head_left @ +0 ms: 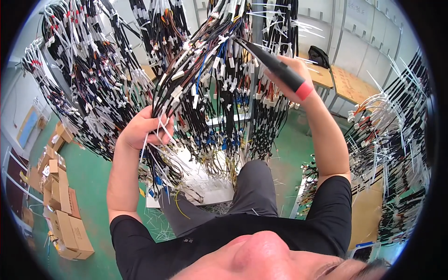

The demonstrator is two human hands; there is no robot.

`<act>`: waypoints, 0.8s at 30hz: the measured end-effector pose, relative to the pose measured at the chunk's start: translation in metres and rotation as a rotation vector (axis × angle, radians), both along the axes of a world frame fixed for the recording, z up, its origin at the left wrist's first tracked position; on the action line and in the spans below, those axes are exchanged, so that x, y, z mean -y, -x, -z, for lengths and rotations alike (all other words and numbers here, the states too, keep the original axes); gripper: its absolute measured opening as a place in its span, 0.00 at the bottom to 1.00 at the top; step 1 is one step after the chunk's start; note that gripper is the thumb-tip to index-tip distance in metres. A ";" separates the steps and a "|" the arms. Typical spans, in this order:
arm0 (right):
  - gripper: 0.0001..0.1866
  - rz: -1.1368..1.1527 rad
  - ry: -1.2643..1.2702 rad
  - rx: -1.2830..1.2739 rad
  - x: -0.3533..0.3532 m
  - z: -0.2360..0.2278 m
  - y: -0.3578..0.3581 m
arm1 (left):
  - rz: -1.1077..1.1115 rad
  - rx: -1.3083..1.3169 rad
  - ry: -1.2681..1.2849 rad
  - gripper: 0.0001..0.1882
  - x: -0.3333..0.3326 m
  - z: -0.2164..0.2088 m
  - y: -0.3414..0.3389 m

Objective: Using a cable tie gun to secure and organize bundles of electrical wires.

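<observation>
Left hand [145, 127] pinches the wire bundle [175, 87], right hand [297, 66] wraps the black-and-red tool [280, 69]; a slip with its tip this near could nick wires.

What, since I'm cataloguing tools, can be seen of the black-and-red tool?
Gripped in the right hand, the black-and-red tool looks like smooth plastic, with a red band at its wide lower end. It slants up-left, tapering to a narrow tip near the wires; contact there is unclear.

Smooth, plastic-looking tool [279, 69] (fairly matt)
</observation>
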State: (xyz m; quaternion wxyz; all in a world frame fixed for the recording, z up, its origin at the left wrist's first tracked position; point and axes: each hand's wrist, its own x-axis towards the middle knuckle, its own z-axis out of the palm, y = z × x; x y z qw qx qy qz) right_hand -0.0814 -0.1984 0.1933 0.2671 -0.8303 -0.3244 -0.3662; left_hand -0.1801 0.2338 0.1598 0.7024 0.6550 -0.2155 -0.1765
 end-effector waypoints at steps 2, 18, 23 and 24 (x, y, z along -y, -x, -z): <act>0.11 0.056 -0.036 0.197 0.003 0.013 -0.007 | -0.029 -0.009 0.009 0.13 -0.004 -0.003 0.000; 0.21 -0.280 -0.305 -0.420 0.072 0.006 -0.075 | -0.175 0.078 -0.132 0.12 -0.035 -0.034 -0.011; 0.26 -0.709 -0.704 -0.503 0.036 0.013 -0.065 | -0.195 0.063 -0.147 0.12 -0.031 -0.026 -0.010; 0.25 -0.798 -0.753 -0.459 0.025 0.012 -0.056 | -0.190 0.055 -0.151 0.12 -0.027 -0.026 -0.010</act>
